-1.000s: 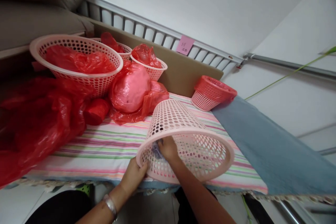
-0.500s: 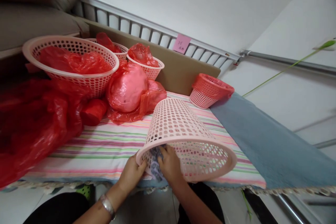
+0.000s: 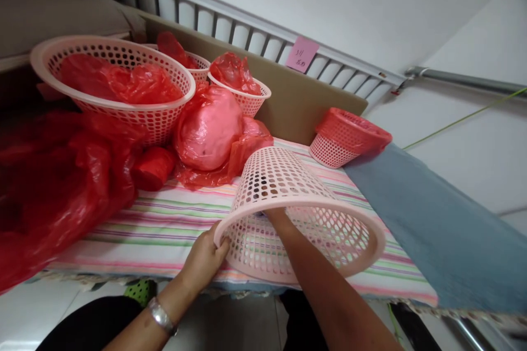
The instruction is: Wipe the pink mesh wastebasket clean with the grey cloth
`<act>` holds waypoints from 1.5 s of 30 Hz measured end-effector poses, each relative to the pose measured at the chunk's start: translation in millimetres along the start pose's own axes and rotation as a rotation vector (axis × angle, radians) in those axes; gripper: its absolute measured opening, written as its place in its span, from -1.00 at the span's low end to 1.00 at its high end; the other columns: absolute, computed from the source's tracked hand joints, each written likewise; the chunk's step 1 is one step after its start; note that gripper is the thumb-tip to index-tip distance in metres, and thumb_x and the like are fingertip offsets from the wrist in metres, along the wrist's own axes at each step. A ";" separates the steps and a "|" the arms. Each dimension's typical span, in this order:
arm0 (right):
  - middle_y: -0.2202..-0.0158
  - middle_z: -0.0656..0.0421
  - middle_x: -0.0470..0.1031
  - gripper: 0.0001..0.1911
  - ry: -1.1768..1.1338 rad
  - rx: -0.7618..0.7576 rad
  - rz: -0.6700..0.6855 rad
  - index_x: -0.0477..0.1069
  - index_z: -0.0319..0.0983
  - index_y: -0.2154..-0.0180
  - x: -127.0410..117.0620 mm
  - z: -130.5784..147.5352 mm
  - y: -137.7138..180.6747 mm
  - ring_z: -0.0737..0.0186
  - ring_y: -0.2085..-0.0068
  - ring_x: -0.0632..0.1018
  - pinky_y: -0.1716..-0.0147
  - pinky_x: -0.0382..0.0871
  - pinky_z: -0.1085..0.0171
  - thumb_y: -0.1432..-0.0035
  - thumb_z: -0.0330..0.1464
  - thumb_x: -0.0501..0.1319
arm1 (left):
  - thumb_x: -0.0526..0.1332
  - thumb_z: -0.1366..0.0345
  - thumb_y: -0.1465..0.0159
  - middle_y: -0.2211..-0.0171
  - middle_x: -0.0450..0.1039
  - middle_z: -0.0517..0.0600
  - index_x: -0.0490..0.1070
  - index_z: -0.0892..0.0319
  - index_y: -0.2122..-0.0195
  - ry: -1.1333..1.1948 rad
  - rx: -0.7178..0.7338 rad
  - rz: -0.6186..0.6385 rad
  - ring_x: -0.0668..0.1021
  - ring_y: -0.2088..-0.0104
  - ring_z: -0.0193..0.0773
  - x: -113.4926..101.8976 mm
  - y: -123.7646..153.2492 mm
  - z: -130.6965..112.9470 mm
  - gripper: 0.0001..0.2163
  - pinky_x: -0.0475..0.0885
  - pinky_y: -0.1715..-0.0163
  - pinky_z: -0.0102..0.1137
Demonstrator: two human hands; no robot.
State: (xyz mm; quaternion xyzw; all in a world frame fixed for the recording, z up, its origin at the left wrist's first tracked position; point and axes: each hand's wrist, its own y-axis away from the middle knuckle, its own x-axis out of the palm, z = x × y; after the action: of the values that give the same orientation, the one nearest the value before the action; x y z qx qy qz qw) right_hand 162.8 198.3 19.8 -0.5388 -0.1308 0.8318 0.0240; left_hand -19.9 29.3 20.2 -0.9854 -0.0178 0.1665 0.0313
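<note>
A pale pink perforated plastic basket (image 3: 284, 173) lies on its side on the striped cloth, its mouth facing me. My left hand (image 3: 208, 255) is closed around the left part of its rim, thumb inside. Through the mouth, my right hand (image 3: 275, 213) reaches into the basket against the upper left wall. Its fingers are mostly hidden behind the perforated side. A small bit of the grey-blue cloth (image 3: 259, 214) shows beside that hand; the rest of it is out of sight.
Left of the basket lie red plastic bags (image 3: 69, 186) and a pink bundle in red plastic (image 3: 212, 131). Behind stand a large basket (image 3: 164, 112) and smaller ones with red bags. A red-covered basket (image 3: 333, 151) stands at right. The fringed table edge runs close to me.
My right hand has gone deeper into the basket with the cloth, which is now mostly hidden. My left hand keeps its hold on the rim. The view has shifted slightly.
</note>
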 end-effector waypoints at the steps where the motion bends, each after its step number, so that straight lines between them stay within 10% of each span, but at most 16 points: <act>1: -0.09 0.11 0.35 -0.56 0.029 0.000 0.001 0.27 -0.12 -0.10 -1.4 0.5 4.7 0.01 -0.15 0.28 -0.12 0.11 0.06 -0.20 -0.22 0.02 | 0.06 0.36 -0.18 0.40 0.58 0.03 0.46 0.25 0.15 0.009 0.001 -0.008 0.57 0.37 -0.13 0.8 -0.3 1.3 -0.73 0.41 0.36 -0.37; 16: 0.12 0.04 0.37 -0.48 0.159 -0.196 0.130 0.39 -0.17 -0.02 -24.4 29.7 187.9 0.08 0.08 0.39 0.06 0.30 0.18 0.05 -0.49 0.11 | 0.07 0.32 -0.17 0.43 0.58 0.06 0.49 0.28 0.29 0.046 0.028 -0.078 0.58 0.38 -0.10 2.3 6.1 9.5 -0.77 0.42 0.35 -0.33; 36: -0.08 0.11 0.37 -0.60 0.159 -0.018 -0.032 0.32 -0.15 -0.06 -1.6 13.6 6.9 0.07 -0.12 0.32 -0.10 0.14 0.09 -0.24 -0.23 -0.03 | 0.05 0.39 -0.16 0.44 0.51 0.01 0.44 0.26 0.24 0.040 0.016 -0.010 0.52 0.40 -0.19 -4.9 1.1 -0.8 -0.78 0.36 0.36 -0.40; 45: -0.12 0.11 0.31 -0.54 0.129 -0.027 0.014 0.23 -0.11 -0.13 -7.2 7.6 7.8 0.04 -0.16 0.26 -0.11 0.13 0.07 -0.18 -0.28 0.03 | 0.05 0.39 -0.15 0.43 0.53 0.01 0.44 0.27 0.21 0.050 0.008 -0.022 0.53 0.40 -0.17 -2.9 -0.9 1.6 -0.76 0.36 0.37 -0.39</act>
State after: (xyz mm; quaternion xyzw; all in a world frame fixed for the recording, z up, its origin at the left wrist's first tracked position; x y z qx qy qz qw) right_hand 159.7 187.9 27.3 -0.5924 -0.1363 0.7938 0.0195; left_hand -23.2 30.2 19.7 -0.9888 -0.0273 0.1415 0.0377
